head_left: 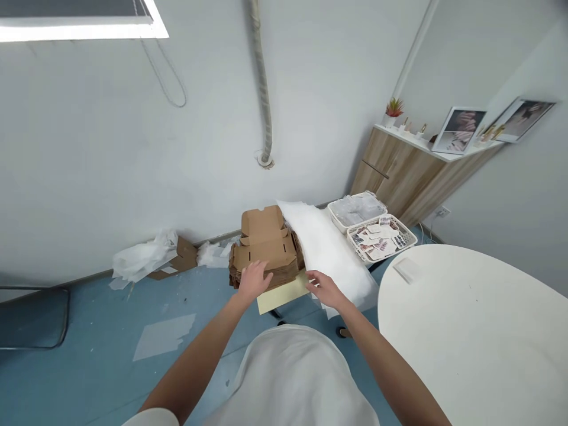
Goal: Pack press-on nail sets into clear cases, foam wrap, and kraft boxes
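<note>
A stack of flattened brown cardboard boxes [268, 251] lies on a small table with a pale yellow top [283, 294]. My left hand [254, 280] is at the near left edge of this stack, thumb apart from the fingers; whether it touches the cardboard is hard to tell. To its right, my right hand [325, 289] hovers by the yellow top and the near edge of the white foam sheets [323, 245]. Its fingers are loosely bent and apart, with nothing visible in them. The foam sheets lie right beside the cardboard.
White baskets hold clear plastic bags [357, 208] and printed cards [381, 238]. A round white table [479, 331] stands at right. Along the wall are a wooden cabinet [399, 171] and, on the floor, a cardboard box [181, 259] with plastic wrap. A black metal frame [66, 313] is far left.
</note>
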The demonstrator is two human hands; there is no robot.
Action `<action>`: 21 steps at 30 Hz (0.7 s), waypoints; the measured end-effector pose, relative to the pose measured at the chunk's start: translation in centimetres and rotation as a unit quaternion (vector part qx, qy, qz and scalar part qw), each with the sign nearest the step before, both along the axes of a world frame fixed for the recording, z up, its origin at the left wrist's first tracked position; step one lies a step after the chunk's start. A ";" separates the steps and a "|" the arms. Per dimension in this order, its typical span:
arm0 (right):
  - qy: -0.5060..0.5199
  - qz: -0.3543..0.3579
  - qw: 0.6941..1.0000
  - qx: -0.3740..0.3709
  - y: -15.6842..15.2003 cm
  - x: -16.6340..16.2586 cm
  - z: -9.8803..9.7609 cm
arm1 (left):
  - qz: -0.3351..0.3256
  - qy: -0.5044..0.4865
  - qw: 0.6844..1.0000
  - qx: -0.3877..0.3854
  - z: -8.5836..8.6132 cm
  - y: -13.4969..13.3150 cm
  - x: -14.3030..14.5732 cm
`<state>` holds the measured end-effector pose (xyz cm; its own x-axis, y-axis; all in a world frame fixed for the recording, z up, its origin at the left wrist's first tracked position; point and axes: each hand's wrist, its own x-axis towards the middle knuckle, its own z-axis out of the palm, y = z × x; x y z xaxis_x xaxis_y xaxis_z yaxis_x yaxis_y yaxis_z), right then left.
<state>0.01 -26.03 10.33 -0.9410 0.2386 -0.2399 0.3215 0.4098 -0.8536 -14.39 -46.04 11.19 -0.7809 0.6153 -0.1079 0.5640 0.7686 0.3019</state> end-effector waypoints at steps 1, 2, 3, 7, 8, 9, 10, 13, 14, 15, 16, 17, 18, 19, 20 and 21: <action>0.012 0.008 0.999 0.032 -0.8 -1.2 0.2 | -0.003 -0.001 1.000 -0.011 -0.1 -0.4 -0.8; 0.022 0.010 0.998 0.066 -1.6 -2.2 0.3 | -0.006 -0.006 1.000 -0.020 -0.2 -0.8 -1.5; 0.029 0.008 0.995 0.098 -2.3 -3.1 0.3 | -0.012 -0.013 0.999 -0.026 -0.3 -1.1 -2.2; 0.019 -0.001 0.983 0.184 -4.6 -5.4 -0.2 | -0.054 -0.052 0.997 -0.020 -1.4 -1.8 -4.0; 0.014 0.000 0.980 0.196 -4.9 -5.7 -0.3 | -0.062 -0.060 0.996 -0.014 -1.7 -1.9 -4.3; 0.009 0.001 0.979 0.206 -5.2 -6.0 -0.4 | -0.067 -0.066 0.996 -0.008 -2.0 -1.9 -4.5; 0.006 0.001 0.977 0.213 -5.4 -6.2 -0.5 | -0.069 -0.071 0.995 -0.002 -2.3 -1.9 -4.7; -0.001 -0.013 0.975 0.223 -5.6 -6.9 -0.3 | -0.074 -0.084 0.993 0.023 -3.0 -1.8 -5.1; -0.003 -0.020 0.975 0.223 -5.6 -7.2 -0.2 | -0.078 -0.088 0.992 0.034 -3.2 -1.8 -5.3; -0.005 -0.028 0.974 0.223 -5.5 -7.5 -0.1 | -0.083 -0.092 0.991 0.045 -3.4 -1.8 -5.4; -0.007 -0.033 0.974 0.223 -5.5 -7.9 0.0 | -0.088 -0.094 0.990 0.056 -3.5 -1.9 -5.5; -0.007 -0.035 0.974 0.224 -5.4 -8.2 0.0 | -0.094 -0.096 0.989 0.065 -3.6 -1.9 -5.6; -0.006 -0.034 0.974 0.225 -5.3 -8.6 0.0 | -0.101 -0.096 0.988 0.072 -3.6 -2.0 -5.7; -0.005 -0.032 0.973 0.227 -5.2 -8.9 -0.1 | -0.108 -0.097 0.986 0.077 -3.6 -2.0 -5.8; -0.005 -0.031 0.973 0.227 -5.1 -9.1 -0.2 | -0.117 -0.096 0.985 0.079 -3.6 -2.0 -5.9; -0.007 -0.031 0.974 0.226 -4.9 -9.3 -0.4 | -0.126 -0.094 0.984 0.080 -3.5 -2.1 -5.9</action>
<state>-9.28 -30.97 9.92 -0.9185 0.3798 -0.1097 0.3684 0.7217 -0.5860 -20.33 -48.12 7.65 -0.5770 0.8076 -0.1221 0.6532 0.5460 0.5246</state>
